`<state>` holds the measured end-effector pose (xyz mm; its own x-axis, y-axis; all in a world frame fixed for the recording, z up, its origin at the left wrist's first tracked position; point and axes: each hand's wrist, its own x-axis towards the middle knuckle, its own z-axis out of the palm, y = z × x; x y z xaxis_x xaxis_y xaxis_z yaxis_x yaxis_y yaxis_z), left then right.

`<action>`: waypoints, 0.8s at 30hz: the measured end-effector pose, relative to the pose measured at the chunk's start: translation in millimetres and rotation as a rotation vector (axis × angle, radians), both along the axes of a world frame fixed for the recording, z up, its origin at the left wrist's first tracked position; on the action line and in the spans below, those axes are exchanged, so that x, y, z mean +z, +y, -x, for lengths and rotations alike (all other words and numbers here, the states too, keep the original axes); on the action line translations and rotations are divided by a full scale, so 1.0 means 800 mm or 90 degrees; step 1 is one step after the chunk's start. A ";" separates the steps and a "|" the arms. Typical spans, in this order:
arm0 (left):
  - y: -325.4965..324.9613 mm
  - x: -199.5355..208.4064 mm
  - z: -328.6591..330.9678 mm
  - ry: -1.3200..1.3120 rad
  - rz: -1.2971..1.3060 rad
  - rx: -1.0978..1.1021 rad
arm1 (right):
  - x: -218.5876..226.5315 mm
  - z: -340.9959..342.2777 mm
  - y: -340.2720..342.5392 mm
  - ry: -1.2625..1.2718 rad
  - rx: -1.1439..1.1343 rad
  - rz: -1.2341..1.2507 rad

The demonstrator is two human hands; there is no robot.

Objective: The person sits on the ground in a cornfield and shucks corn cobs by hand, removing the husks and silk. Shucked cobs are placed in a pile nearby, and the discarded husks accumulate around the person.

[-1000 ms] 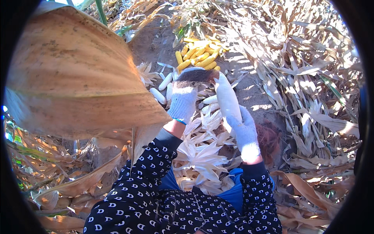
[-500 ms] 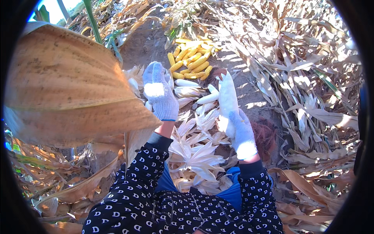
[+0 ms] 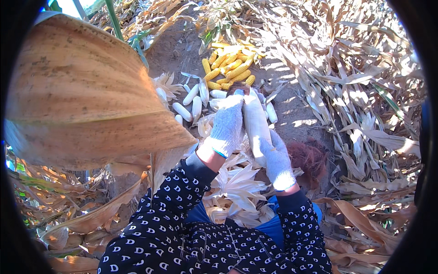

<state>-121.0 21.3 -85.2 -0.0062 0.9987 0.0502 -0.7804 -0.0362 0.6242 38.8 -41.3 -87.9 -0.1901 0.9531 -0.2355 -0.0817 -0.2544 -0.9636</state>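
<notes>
A corn ear in pale husk [image 3: 256, 119] stands tilted upward between my two gloved hands. My right hand [image 3: 278, 162] is closed around its lower end. At the upper end, my left hand [image 3: 228, 123] is closed with its fingertips at the husk's tip, beside brown silk; the ear partly hides what those fingers pinch. Just beyond my hands lie several white ears [image 3: 191, 94], some with husk around them. Farther off is a pile of bare yellow corn ears [image 3: 237, 69]. Loose peeled husks [image 3: 237, 182] lie below my hands, in front of me.
A large dry brown leaf [image 3: 91, 100] reaches in from the left, close to my left forearm. Reddish-brown corn silk [image 3: 310, 160] lies in a clump right of my right hand. Dry stalks and leaves [image 3: 360, 91] cover the ground along the right.
My left hand has moved right, from apart over the white ears to the tip of the husked ear. My right hand still holds the ear, now slightly lower and further left.
</notes>
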 end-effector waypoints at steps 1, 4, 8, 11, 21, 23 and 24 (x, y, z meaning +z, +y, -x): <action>0.000 0.003 0.000 0.005 0.022 -0.010 | -0.004 0.000 0.002 -0.012 -0.004 -0.027; 0.003 -0.007 0.003 0.190 0.019 0.062 | -0.012 -0.001 0.002 -0.073 -0.021 -0.099; 0.001 -0.033 0.017 1.086 -0.278 0.485 | -0.006 0.000 0.002 -0.103 -0.069 -0.140; -0.007 -0.027 0.018 1.079 -0.248 0.425 | -0.003 -0.005 0.002 -0.156 -0.054 -0.173; -0.026 0.020 0.020 1.104 -0.291 0.491 | -0.004 -0.008 -0.002 -0.143 -0.042 -0.273; -0.019 0.002 0.024 1.115 -0.299 0.447 | -0.002 -0.006 -0.002 -0.115 -0.050 -0.249; -0.016 -0.006 0.025 1.121 -0.303 0.425 | -0.003 -0.004 -0.001 -0.088 -0.057 -0.222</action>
